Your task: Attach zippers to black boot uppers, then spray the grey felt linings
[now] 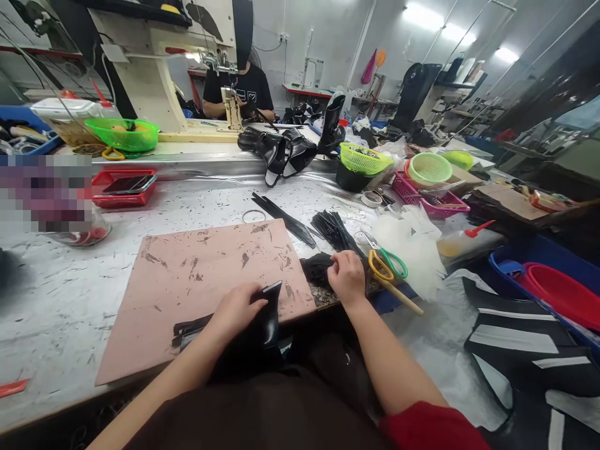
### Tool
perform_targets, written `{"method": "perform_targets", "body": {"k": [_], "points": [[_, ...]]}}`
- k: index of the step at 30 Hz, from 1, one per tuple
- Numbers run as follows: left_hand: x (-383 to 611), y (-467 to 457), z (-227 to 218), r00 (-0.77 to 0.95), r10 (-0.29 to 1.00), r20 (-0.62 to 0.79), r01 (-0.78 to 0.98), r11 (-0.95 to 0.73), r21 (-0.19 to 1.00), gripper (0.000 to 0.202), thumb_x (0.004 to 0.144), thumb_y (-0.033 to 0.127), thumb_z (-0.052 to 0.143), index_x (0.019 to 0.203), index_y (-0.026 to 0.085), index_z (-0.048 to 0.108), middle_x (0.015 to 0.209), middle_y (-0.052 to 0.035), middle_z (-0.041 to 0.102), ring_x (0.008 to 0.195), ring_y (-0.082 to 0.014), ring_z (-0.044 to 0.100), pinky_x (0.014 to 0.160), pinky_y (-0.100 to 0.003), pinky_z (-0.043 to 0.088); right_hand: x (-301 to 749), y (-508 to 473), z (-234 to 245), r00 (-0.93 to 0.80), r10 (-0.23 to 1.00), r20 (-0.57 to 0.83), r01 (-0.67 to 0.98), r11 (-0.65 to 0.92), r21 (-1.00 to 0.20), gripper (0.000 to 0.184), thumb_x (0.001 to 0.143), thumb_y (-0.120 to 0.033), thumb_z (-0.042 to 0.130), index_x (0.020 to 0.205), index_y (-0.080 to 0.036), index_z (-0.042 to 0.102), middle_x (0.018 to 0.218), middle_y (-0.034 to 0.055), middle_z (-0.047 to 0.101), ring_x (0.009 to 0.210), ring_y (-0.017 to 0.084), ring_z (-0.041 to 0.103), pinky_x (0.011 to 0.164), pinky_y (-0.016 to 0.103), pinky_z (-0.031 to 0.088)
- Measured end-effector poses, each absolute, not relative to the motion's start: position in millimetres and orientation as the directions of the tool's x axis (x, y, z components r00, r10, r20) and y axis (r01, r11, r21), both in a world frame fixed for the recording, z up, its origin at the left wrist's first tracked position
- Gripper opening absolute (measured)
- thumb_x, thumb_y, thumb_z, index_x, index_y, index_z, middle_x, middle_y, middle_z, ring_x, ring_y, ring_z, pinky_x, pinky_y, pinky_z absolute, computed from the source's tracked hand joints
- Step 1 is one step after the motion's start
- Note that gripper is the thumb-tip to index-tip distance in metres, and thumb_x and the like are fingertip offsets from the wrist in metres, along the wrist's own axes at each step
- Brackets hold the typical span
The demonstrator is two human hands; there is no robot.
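Note:
My left hand is closed on a black leather piece at the near edge of a pink work board. The piece bends upward at its far end. My right hand is closed, with its fingers pinched on a small dark heap of black material just off the board's right edge. A bundle of thin black strips lies right behind that hand. Scissors with yellow and green handles rest to its right.
Black boots lie at the back of the table, with green baskets, a pink tray and a glue bottle on the right. A red tray with a phone sits left. Another person works at a machine opposite.

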State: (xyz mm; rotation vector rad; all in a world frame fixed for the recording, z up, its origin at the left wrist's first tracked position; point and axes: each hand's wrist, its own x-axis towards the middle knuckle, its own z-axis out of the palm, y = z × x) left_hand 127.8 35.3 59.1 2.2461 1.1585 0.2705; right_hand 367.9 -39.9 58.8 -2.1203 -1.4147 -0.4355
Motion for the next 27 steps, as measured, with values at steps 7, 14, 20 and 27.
{"method": "perform_targets", "body": {"k": [7, 14, 20, 27], "points": [[123, 31, 57, 0.610, 0.786, -0.104, 0.572, -0.345, 0.744, 0.024, 0.076, 0.034, 0.048, 0.088, 0.022, 0.064, 0.092, -0.0009, 0.068, 0.087, -0.0196, 0.060, 0.078, -0.029, 0.044, 294, -35, 65, -0.203, 0.751, 0.628, 0.836, 0.467, -0.288, 0.014, 0.082, -0.018, 0.048, 0.081, -0.020, 0.062, 0.082, 0.0060, 0.065, 0.078, 0.017, 0.059, 0.073, 0.028, 0.049], [122, 22, 58, 0.614, 0.789, -0.015, 0.517, -0.388, 0.763, 0.022, 0.076, 0.025, 0.050, 0.090, 0.020, 0.065, 0.093, -0.0020, 0.067, 0.088, -0.0182, 0.059, 0.081, -0.029, 0.044, 277, -23, 61, -0.203, 0.822, 0.532, 0.889, 0.382, -0.252, 0.010, 0.079, -0.014, 0.057, 0.074, -0.019, 0.065, 0.077, 0.0039, 0.069, 0.073, 0.017, 0.061, 0.068, 0.026, 0.048], [126, 19, 56, 0.610, 0.790, 0.056, 0.516, -0.451, 0.728, 0.021, 0.079, 0.021, 0.047, 0.088, 0.020, 0.066, 0.091, -0.0030, 0.067, 0.087, -0.0187, 0.059, 0.082, -0.031, 0.043, 276, -24, 62, -0.245, 0.835, 0.493, 0.918, 0.363, -0.158, 0.009, 0.078, -0.013, 0.059, 0.072, -0.018, 0.065, 0.074, 0.0021, 0.068, 0.070, 0.016, 0.061, 0.065, 0.025, 0.047], [125, 22, 56, 0.626, 0.780, 0.009, 0.525, -0.430, 0.735, 0.020, 0.078, 0.017, 0.046, 0.084, 0.019, 0.065, 0.088, -0.0027, 0.067, 0.086, -0.0186, 0.059, 0.079, -0.029, 0.042, 270, -20, 50, -0.367, 0.705, 0.607, 0.912, 0.402, 0.084, 0.019, 0.079, -0.012, 0.048, 0.067, -0.016, 0.061, 0.062, 0.0047, 0.063, 0.059, 0.016, 0.057, 0.059, 0.027, 0.045]]}}
